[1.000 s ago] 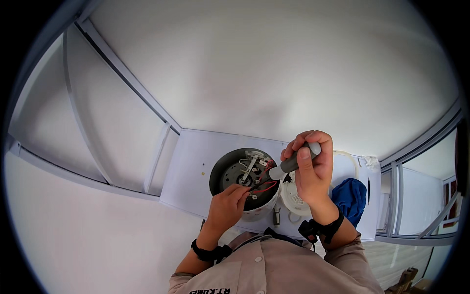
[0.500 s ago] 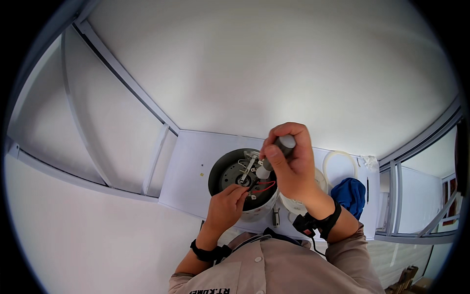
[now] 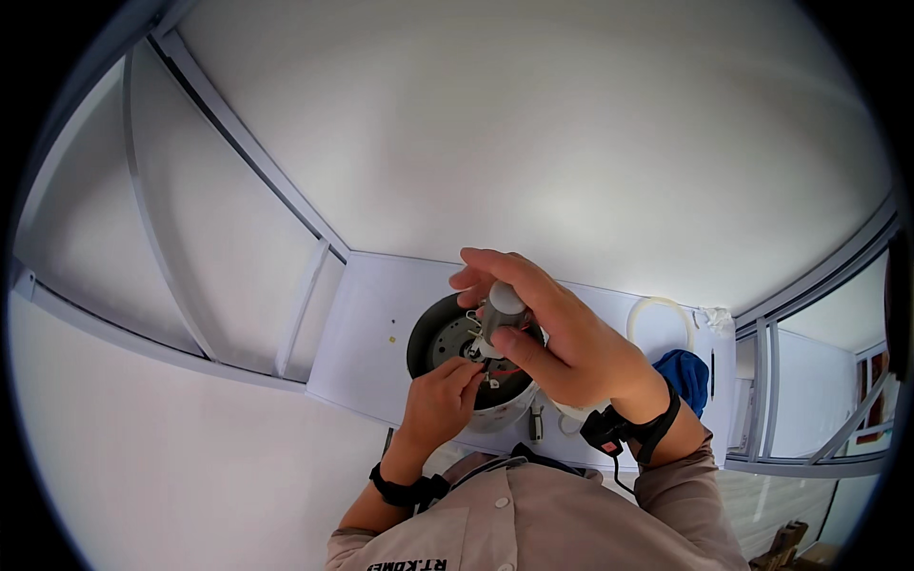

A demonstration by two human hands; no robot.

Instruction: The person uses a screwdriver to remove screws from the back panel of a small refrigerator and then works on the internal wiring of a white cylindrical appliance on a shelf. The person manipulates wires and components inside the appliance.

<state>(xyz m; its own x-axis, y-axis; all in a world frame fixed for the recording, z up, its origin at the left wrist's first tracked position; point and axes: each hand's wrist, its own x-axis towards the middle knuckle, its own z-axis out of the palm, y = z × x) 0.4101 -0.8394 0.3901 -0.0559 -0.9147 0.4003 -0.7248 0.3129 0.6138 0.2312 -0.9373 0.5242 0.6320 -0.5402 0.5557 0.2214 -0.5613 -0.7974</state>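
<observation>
A round white-walled appliance body point(image 3: 492, 419), like an upturned rice cooker base, stands on the table with its inside facing up. Its dark interior holds a perforated metal plate point(image 3: 447, 341), metal brackets and a red wire point(image 3: 510, 372). My right hand point(image 3: 571, 343) is above it, thumb and fingers around the grey handle of a screwdriver point(image 3: 504, 319), some fingers loosely stretched. The handle stands nearly upright; its tip is hidden. Inside the rim, my left hand point(image 3: 444, 395) pinches something small and dark beside the red wire, close under the screwdriver.
A grey-handled tool point(image 3: 536, 424) lies in front of the appliance. To the right are a cream ring point(image 3: 657, 301), a blue cloth point(image 3: 681, 373), a thin black stick point(image 3: 713, 371) and a crumpled white piece point(image 3: 720, 319). White walls with metal frames border the table point(image 3: 357, 328).
My right hand has shifted left with the screwdriver, now more upright over the appliance, and its fingers have loosened and stretched out. My left hand has stayed nearly still.
</observation>
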